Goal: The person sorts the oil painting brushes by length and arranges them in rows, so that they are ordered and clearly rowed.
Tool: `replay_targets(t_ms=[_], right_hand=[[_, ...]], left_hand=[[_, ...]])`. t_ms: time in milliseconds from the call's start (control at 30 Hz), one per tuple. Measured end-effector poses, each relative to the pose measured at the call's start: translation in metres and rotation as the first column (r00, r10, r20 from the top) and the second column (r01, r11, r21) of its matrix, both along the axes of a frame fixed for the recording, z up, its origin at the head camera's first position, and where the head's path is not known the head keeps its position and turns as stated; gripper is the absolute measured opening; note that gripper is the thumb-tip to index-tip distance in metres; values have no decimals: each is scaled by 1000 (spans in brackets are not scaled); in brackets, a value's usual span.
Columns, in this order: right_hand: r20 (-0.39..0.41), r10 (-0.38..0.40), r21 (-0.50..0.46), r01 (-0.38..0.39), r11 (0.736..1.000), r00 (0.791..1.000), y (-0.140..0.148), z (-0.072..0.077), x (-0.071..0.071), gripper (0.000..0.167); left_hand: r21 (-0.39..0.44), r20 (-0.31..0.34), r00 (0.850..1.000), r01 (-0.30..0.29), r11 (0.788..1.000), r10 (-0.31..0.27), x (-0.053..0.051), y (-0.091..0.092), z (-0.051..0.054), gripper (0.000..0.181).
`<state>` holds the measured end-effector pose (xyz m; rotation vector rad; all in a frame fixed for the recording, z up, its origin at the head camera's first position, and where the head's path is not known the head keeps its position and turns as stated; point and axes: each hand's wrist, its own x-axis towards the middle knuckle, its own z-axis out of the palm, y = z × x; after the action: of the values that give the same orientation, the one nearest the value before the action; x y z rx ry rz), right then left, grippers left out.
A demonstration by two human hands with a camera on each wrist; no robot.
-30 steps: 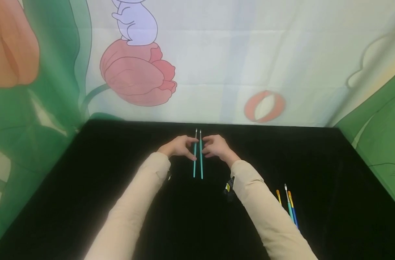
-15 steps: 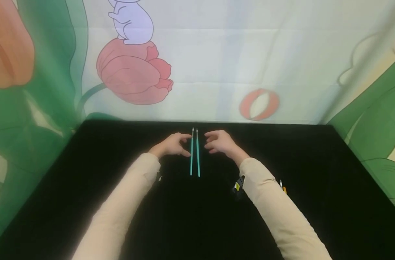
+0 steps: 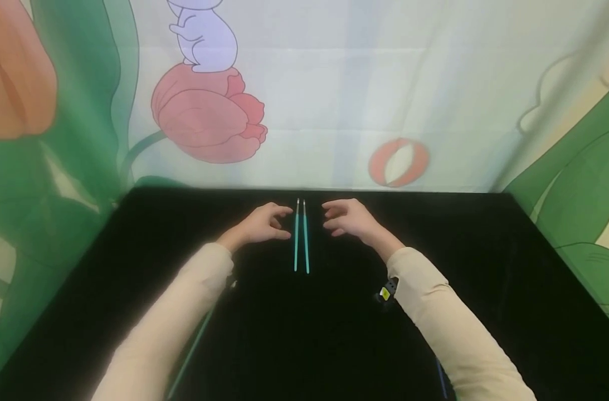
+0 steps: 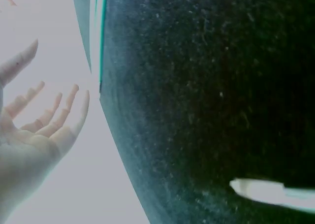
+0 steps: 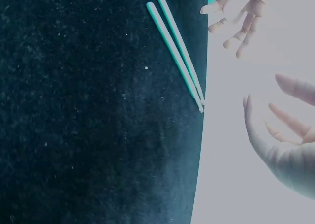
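Note:
Two thin paintbrushes with teal handles lie side by side on the black table, tips toward the back: a left paintbrush [image 3: 296, 239] and a right paintbrush [image 3: 306, 239]. Their bristle ends sit closer together than their handle ends. My left hand [image 3: 264, 223] hovers just left of the pair, thumb and fingers spread, touching neither brush. On the other side, my right hand [image 3: 351, 218] is apart from them too, its fingers loosely bent and holding nothing. Both hands also show in the right wrist view, beside the teal paintbrushes [image 5: 174, 49].
A green stick [image 3: 191, 351] lies partly under the left sleeve. Close to the right sleeve a blue handle [image 3: 442, 379] shows, mostly covered. The left wrist view has a blurred, pale-tipped brush [image 4: 266, 192] low at right. A printed curtain [image 3: 309, 111] hangs behind the black table [image 3: 304, 334].
Both hands have drawn outward from the two paintbrushes, left hand to the left and right hand to the right. The right sleeve now covers most of the brushes at the right.

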<state>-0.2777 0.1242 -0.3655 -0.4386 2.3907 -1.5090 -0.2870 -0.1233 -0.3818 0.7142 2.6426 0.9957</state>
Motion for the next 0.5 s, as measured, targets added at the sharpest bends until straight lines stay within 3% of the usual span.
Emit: replay_targets(t_ms=[300,500], right_hand=[[-54,48,-34,-50,998,997,5,16,19,45],[-81,83,-12,-84,996,993,8,25,29,45]], left_hand=[[111,-124,992,30,993,-16,20,-10,12,45],[140,-165,986,34,990,-10,33,-18,19,46]])
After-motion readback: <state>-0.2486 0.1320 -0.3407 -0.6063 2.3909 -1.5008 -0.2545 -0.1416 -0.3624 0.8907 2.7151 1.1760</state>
